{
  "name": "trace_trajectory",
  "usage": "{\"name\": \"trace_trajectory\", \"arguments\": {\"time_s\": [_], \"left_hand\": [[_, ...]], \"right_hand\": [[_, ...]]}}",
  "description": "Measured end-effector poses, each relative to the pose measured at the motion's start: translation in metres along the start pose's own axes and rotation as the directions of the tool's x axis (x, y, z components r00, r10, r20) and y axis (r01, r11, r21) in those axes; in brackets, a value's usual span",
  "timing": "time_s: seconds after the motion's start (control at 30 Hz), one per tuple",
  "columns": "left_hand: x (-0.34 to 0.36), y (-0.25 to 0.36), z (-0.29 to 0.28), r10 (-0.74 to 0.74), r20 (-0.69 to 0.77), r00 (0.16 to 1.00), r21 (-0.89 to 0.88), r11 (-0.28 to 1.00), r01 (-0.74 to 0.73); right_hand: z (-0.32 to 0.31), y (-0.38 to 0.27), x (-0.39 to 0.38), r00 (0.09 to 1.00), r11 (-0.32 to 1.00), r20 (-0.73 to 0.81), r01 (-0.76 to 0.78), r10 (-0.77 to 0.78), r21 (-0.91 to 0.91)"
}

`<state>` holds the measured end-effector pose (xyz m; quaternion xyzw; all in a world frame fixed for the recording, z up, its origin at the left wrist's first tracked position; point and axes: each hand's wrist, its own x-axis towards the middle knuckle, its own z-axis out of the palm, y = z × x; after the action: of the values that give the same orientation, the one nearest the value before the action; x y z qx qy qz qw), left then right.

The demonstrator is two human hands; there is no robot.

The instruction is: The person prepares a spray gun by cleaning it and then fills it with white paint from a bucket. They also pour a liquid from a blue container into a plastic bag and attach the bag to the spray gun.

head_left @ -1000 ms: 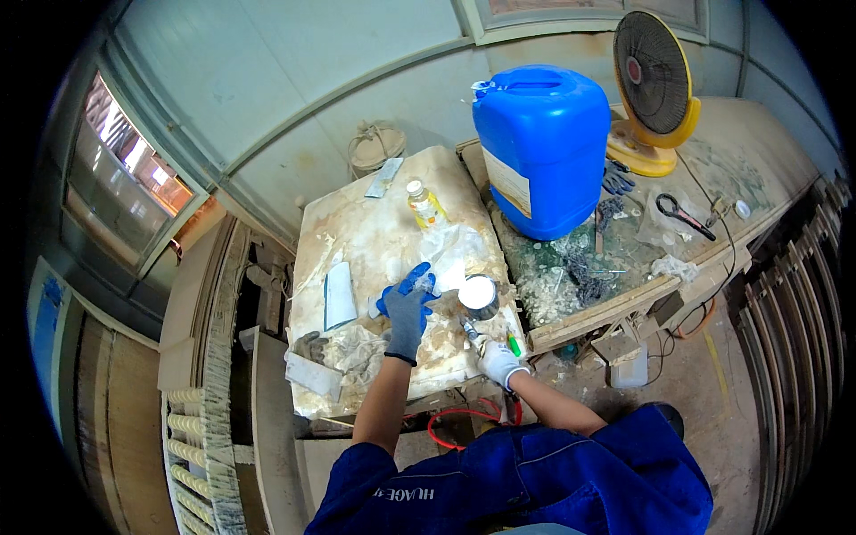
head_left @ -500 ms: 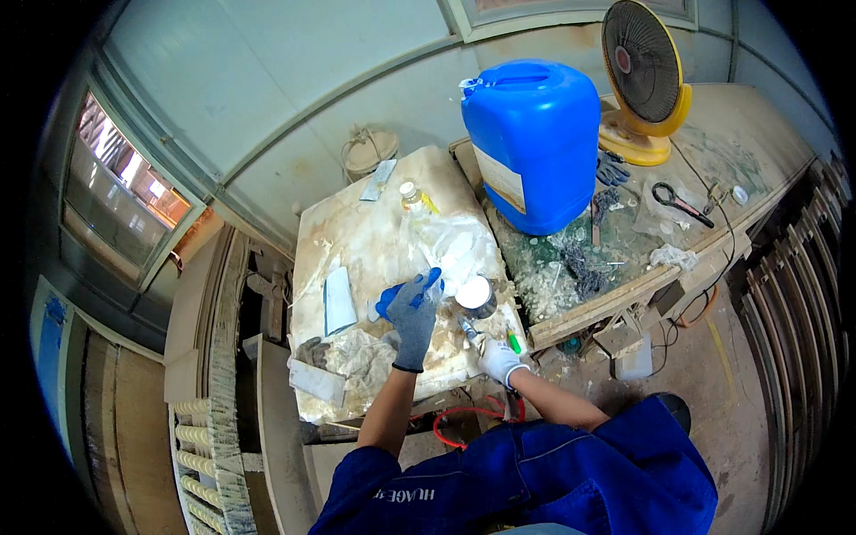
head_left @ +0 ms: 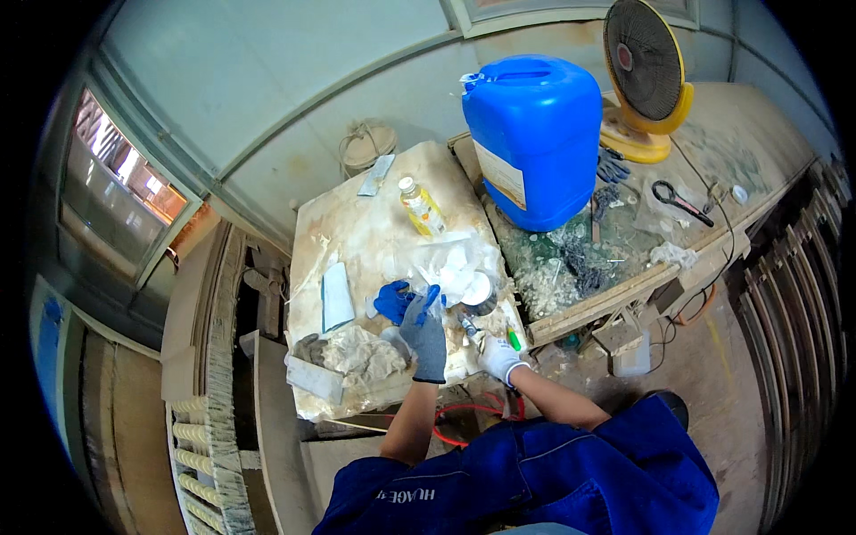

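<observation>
My left hand, in a grey glove with blue fingertips, pinches the near edge of a clear plastic bag with white contents. A bunched blue glove lies just left of its fingers. White-gloved, my right hand is closed around a slim metal tool at the worktop's near right corner. A round jar with a white top stands just beyond the tool, partly behind the bag. Farther back is a yellow bottle with a white cap. A green-tipped object sits beside my right hand.
A crumpled rag and a pale blue sheet lie on the stained worktop. On the right bench stand a large blue jerrycan and a yellow fan. A red hose hangs below the near edge.
My left hand has drawn nearer to me and slightly right, and the plastic bag has shifted the same way. The yellow bottle now shows uncovered. My right hand has barely moved.
</observation>
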<state>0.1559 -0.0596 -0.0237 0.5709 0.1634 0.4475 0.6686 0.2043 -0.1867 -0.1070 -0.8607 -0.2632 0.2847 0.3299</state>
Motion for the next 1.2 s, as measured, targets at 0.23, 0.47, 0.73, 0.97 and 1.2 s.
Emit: {"name": "trace_trajectory", "arguments": {"time_s": [0.23, 0.47, 0.73, 0.97, 1.2], "left_hand": [[0.005, -0.001, -0.001, 0.045, 0.034, 0.998, 0.218, 0.975, -0.052], [0.012, -0.001, -0.004, 0.057, -0.013, 0.998, 0.270, 0.961, -0.051], [0.016, 0.004, -0.007, 0.155, 0.060, 0.986, 0.243, 0.956, -0.165], [0.001, 0.032, 0.006, 0.364, 0.216, 0.906, 0.518, 0.744, -0.423], [-0.001, 0.050, 0.009, 0.438, 0.426, 0.792, 0.696, 0.401, -0.596]], "right_hand": [[0.007, 0.008, 0.008, 0.999, 0.999, 0.034, 0.003, -0.002, -0.033], [0.001, 0.004, 0.003, 0.999, 1.000, 0.032, 0.014, -0.013, -0.021], [0.006, 0.006, 0.008, 0.999, 0.999, 0.042, 0.034, -0.033, -0.020], [0.000, 0.002, 0.001, 0.999, 1.000, 0.026, 0.022, -0.021, -0.023], [0.008, 0.009, 0.009, 0.999, 1.000, 0.039, 0.006, -0.005, -0.016]]}}
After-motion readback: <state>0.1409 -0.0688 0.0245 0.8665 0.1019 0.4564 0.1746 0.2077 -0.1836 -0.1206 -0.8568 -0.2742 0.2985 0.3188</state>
